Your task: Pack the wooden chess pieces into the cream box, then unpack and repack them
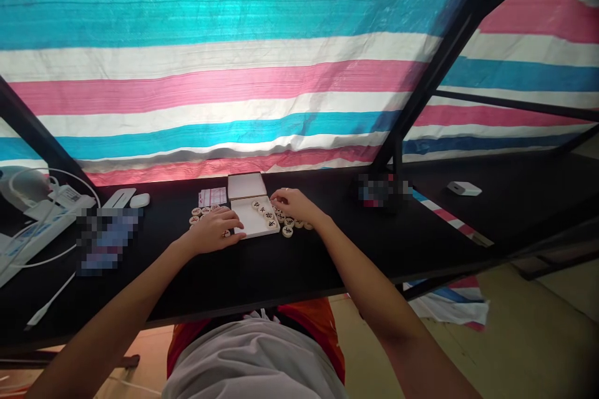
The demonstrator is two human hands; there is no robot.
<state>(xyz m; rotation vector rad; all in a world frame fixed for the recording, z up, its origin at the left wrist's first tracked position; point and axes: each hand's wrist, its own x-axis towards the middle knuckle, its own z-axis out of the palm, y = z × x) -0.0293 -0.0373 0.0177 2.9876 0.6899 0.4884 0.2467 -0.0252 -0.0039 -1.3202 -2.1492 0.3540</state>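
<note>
An open white box (pixel 248 222) lies on the black table with its lid (pixel 246 187) hinged back. Several round xiangqi pieces (pixel 262 208) rest along the right side inside it. My left hand (pixel 215 229) lies with fingers stretched out over the box's left edge, palm down, partly covering a group of xiangqi pieces (pixel 195 212). At the right edge, my right hand (pixel 294 204) bends down with its fingers drawn together over more xiangqi pieces (pixel 287 232) beside the box. What its fingertips hold is hidden.
Printed paper (pixel 213 197) lies left of the lid. Further left are a white earbud case (pixel 140 201), a power strip (pixel 47 224) with cables and a blurred-out item (pixel 110 243). Right are another blurred object (pixel 379 190), a white adapter (pixel 464 189) and black frame posts (pixel 421 87).
</note>
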